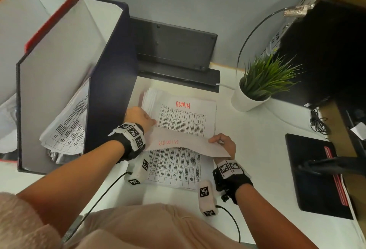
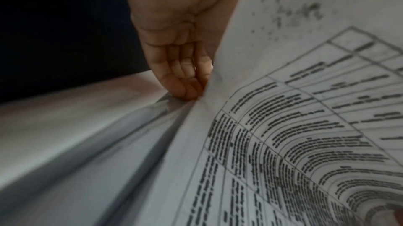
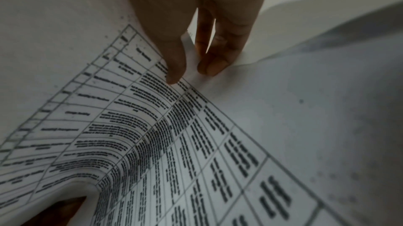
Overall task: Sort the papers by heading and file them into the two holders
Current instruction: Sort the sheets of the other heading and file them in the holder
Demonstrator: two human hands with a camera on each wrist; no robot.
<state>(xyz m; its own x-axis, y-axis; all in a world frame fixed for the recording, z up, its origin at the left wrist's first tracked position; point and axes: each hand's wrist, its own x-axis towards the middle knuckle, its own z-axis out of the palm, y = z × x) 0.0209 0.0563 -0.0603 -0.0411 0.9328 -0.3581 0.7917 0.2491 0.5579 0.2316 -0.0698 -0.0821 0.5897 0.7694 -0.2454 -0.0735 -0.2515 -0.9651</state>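
A stack of printed table sheets point(image 1: 186, 118) lies on the white desk, its top page headed ADMIN in red. One sheet point(image 1: 184, 143) is curled up over the stack's near half, its red ADMIN heading showing through in reverse. My left hand point(image 1: 138, 117) holds that sheet's left edge, thumb on top; in the left wrist view its fingers point(image 2: 181, 74) touch the stack beside the rising sheet point(image 2: 283, 126). My right hand point(image 1: 225, 145) pinches the sheet's right edge point(image 3: 189, 49) between thumb and fingers. A dark blue holder point(image 1: 111, 66) at the left contains papers point(image 1: 67, 128). A red holder point(image 1: 51, 17) stands behind it.
A potted green plant point(image 1: 257, 84) stands right of the stack. A black upright panel point(image 1: 174, 48) is behind the papers, a black computer case point(image 1: 326, 41) at the far right, and a black pad point(image 1: 316, 173) with cables at the near right.
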